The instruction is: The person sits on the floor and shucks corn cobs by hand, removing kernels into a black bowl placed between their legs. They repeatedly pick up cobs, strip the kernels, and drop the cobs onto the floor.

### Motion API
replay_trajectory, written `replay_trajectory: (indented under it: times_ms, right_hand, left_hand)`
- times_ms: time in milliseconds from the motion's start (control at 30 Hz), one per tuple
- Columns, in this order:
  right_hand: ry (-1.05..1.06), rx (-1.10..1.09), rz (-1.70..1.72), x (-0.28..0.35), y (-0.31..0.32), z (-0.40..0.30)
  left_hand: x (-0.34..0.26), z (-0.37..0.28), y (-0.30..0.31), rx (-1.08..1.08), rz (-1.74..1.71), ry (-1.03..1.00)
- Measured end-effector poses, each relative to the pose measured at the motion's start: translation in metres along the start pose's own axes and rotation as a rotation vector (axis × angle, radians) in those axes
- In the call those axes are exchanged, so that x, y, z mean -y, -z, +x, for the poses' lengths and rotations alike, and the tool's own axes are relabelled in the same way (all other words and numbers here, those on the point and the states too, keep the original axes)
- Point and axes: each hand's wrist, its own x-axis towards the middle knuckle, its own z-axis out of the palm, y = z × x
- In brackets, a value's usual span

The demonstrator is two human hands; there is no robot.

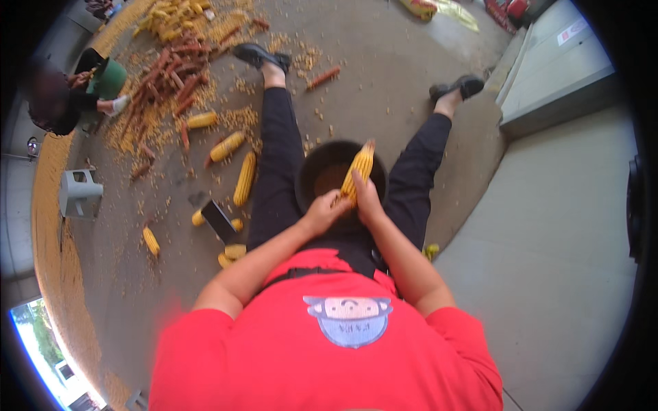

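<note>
Over a dark round bucket [310, 172] between the person's legs, an ear of yellow corn [362, 163] slants with its tip up and to the right. My right hand [368, 199] is wrapped around the ear's side. At its lower end, the fingers and thumb of my left hand [327, 209] pinch the kernels. The bucket's inside looks brownish, but its contents are too blurred to tell. Left of my legs, whole ears of corn [245, 178] lie on the floor, some near a dark smartphone [218, 221].
Red-brown stripped cobs [169, 77] are heaped at upper left among loose kernels, with yellow ears [172, 18] behind. A co-worker [56, 97] sits at far left beside a green bucket [109, 79]. A grey plastic stool [81, 192] stands lower left. A pale ledge [560, 205] borders the right.
</note>
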Motion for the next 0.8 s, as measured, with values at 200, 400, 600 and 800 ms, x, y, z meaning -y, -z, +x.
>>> replay_trajectory:
  times_ms: [200, 400, 600, 800]
  right_hand:
    - [0.007, -0.001, -0.032, 0.0, 0.0, -0.002]
    - [-0.011, -0.015, -0.03, 0.001, 0.0, -0.002]
    - [-0.032, 0.014, 0.011, 0.002, 0.001, -0.004]
    - [-0.036, 0.017, 0.029, 0.003, 0.0, -0.005]
  left_hand:
    - [-0.008, -0.004, 0.001, 0.002, -0.036, -0.059]
    - [-0.008, -0.004, -0.001, -0.028, 0.052, -0.109]
    - [-0.006, -0.004, 0.003, -0.003, 0.159, -0.134]
    - [-0.004, -0.004, 0.005, 0.035, 0.082, -0.124]
